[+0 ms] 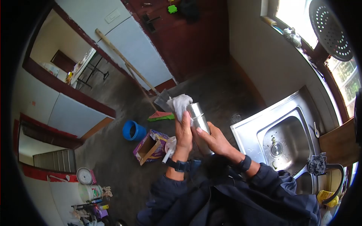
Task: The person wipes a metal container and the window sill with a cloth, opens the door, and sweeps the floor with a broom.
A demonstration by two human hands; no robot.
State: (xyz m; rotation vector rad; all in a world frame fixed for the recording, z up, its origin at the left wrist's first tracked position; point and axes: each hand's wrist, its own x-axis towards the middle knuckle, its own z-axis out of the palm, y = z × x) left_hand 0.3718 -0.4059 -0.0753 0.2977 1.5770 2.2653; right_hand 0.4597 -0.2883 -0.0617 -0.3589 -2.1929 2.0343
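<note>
A white cloth [181,102] is bunched in my left hand [184,132], which is closed around it, thumb pointing up. The cloth lies against the side of a shiny stainless steel bottle [195,110], near its upper end. My right hand [218,140] grips the bottle lower down, with the thumb across its front. The bottle is tilted, and its lower end shows below the hand, in front of my dark jacket. Part of the cloth is hidden behind my left fingers.
To the right is a steel sink [247,130] with food scraps near its drain. A blue bucket [134,130], a cardboard box [151,147], a broom [161,115] and a dustpan [163,98] are on the floor ahead. A perforated skimmer [331,32] hangs by the window.
</note>
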